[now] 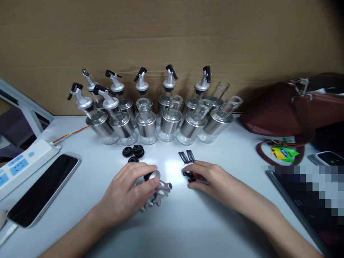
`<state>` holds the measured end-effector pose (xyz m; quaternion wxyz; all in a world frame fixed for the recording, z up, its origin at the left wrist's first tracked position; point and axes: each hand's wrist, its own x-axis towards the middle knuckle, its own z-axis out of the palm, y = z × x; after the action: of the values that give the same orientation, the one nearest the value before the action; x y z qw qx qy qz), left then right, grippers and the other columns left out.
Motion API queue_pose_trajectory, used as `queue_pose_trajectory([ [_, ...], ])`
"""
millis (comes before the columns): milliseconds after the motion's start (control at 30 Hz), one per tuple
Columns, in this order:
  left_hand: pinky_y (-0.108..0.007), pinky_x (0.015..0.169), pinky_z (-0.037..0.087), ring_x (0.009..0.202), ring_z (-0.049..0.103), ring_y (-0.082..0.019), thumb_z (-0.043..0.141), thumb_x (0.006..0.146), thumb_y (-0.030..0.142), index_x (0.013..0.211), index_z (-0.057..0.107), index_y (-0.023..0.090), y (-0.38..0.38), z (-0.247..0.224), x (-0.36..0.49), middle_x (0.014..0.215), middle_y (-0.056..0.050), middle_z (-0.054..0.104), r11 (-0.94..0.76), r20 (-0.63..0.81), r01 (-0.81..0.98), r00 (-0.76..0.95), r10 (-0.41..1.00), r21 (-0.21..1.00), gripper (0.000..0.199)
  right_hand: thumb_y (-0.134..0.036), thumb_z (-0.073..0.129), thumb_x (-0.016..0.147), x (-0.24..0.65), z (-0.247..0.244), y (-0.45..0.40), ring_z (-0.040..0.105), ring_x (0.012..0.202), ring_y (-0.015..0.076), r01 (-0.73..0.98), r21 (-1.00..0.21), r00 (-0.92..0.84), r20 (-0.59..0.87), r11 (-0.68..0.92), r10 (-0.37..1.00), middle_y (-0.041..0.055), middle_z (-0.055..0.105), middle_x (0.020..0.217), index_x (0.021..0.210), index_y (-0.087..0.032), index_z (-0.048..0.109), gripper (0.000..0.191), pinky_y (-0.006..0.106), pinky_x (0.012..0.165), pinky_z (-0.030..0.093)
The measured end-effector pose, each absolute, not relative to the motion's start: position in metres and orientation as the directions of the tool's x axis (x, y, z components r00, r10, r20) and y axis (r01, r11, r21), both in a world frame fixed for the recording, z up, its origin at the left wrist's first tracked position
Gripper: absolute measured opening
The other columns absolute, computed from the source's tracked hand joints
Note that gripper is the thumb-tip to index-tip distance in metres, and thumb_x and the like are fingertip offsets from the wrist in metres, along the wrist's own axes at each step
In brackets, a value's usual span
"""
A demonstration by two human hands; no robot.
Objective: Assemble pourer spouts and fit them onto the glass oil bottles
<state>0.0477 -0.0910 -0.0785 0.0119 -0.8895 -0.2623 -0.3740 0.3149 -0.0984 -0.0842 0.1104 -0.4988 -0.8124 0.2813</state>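
My left hand [129,191] is closed on a silver pourer spout [163,185] with a black base, its nozzle pointing right. Under that hand lie more silver spouts [153,200], partly hidden by the fingers. Just behind it sit several round black stoppers [138,151]. My right hand [205,175] rests on the table, thumb and fingers pinched around small black parts [190,177], which are partly covered. Beyond its fingertips lie several slim black levers [186,156].
Glass bottles with metal bands [146,127] stand in two rows along the cardboard [172,36]; several carry pourers, others have bare necks. A phone [44,190] and power strip [24,161] lie left. A brown bag [282,111], green-yellow wrapper [285,153] and dark tablet-like device [292,200] are right.
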Motion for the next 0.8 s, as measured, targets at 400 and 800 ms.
queue_pose_trajectory([
  [400,-0.034,0.08,0.055,0.093,0.062,-0.018,0.051,0.091,0.012,0.106,0.054,0.019,-0.092,-0.0814,0.0457,0.101,-0.008,0.065,-0.866,0.661,0.462,0.591,0.463,0.193,0.017,-0.013,0.061,0.087,0.3167,-0.0834,-0.0971,0.059,0.102,0.0215,0.642,-0.597,-0.604,-0.009,0.48,0.797,0.0082,0.061,0.109,0.108,-0.02,0.064,0.022,0.037,0.09,0.049],
  [800,-0.032,0.078,0.054,0.091,0.063,-0.017,0.052,0.09,0.011,0.108,0.052,0.02,-0.0913,-0.0822,0.0462,0.1,-0.008,0.065,-0.874,0.658,0.444,0.6,0.455,0.199,0.02,-0.009,0.059,0.086,0.3159,-0.0789,-0.0976,0.062,0.088,0.0183,0.681,-0.611,-0.58,-0.114,0.403,0.807,0.005,0.062,0.099,0.097,-0.019,0.064,0.015,0.031,0.08,0.049],
])
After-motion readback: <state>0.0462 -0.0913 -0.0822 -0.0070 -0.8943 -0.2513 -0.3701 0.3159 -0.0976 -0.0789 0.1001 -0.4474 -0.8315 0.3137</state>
